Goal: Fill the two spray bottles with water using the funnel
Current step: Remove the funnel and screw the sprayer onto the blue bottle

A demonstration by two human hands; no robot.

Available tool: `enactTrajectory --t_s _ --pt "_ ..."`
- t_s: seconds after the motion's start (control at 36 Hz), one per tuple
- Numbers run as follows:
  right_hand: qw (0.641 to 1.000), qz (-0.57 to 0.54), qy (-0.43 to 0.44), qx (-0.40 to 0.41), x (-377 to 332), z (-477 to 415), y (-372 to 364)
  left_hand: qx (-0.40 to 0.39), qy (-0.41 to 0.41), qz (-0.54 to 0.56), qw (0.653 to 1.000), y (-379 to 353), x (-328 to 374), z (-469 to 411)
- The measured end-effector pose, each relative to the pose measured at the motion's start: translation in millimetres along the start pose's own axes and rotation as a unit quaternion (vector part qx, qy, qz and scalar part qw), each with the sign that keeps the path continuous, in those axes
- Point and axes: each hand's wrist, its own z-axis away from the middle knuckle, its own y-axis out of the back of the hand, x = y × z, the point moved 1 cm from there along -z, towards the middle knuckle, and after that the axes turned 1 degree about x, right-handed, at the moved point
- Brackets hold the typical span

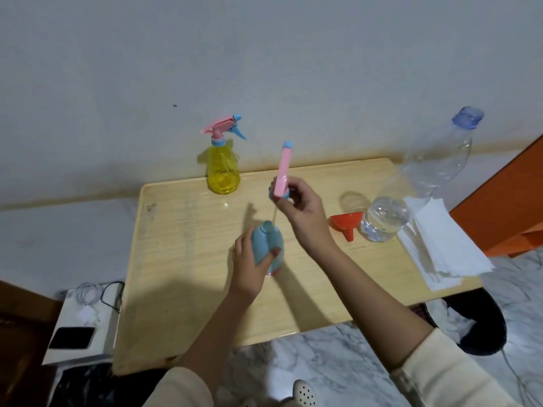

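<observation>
Hands are working over the tabletop (182,274): the left hand (249,268) is wrapping its grip around the blue spray bottle (269,245), standing upright with its neck open. Just above that grip, the right hand (302,212) is pinching the pink spray head (282,171), its thin dip tube (274,214) hanging down to the bottle's mouth. Right of the right-hand grip, the orange funnel (345,224) is lying beside the clear water bottle (411,195). Beyond both grips, the yellow spray bottle (223,168) is standing capped.
</observation>
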Motion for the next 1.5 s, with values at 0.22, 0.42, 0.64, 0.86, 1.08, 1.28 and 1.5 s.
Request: enactTrajectory --t_s 0.22,0.42,0.64,0.86,1.08,1.28,1.5 --pt "0.994 0.050 -0.073 -0.070 56 26 1 -0.006 -0.015 0.007 1.000 -3 -12 4" --pt "0.990 0.033 -0.097 -0.095 59 25 6 -0.059 -0.004 0.015 0.998 -11 -40 0" --pt "0.987 0.003 -0.135 -0.087 48 5 30 -0.069 -0.034 0.013 0.997 -14 -30 -4" --pt "0.993 -0.023 -0.118 -0.008 22 -17 61 -0.120 -0.072 0.042 0.989 -19 20 -8" --pt "0.993 -0.009 -0.095 0.062 -8 -20 52 -0.126 -0.120 0.045 0.984 -13 63 -16" --pt "0.996 -0.015 -0.073 0.053 -37 -23 47 -0.127 -0.117 0.074 0.982 0 87 -21" --pt "0.997 -0.010 -0.076 0.019 -51 -18 34 -0.115 -0.114 0.091 0.983 17 97 -19"
